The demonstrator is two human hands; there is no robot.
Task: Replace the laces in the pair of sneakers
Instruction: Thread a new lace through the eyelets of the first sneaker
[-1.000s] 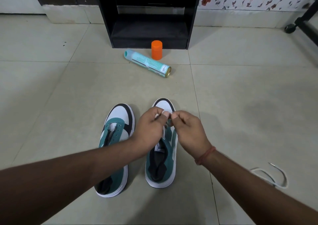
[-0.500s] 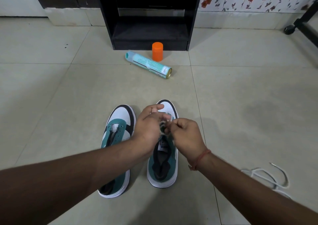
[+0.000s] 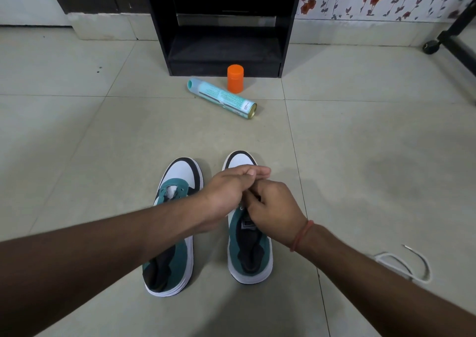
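A black shelf unit (image 3: 221, 25) is seen against the far wall on the tiled floor (image 3: 360, 143). Two sneakers are set side by side, toes pointing away: the left sneaker (image 3: 172, 233), teal with a white toe, black trim and white sole, shows bare eyelets; the right sneaker (image 3: 248, 249) is matched in colour. Over its eyelet area the left hand (image 3: 226, 195) and right hand (image 3: 274, 208) are pressed together, fingers curled; what is held cannot be told. A loose white lace (image 3: 412, 264) is left well apart, on the right. A teal spray can (image 3: 221, 97) is laid beside an orange cap (image 3: 235, 78).
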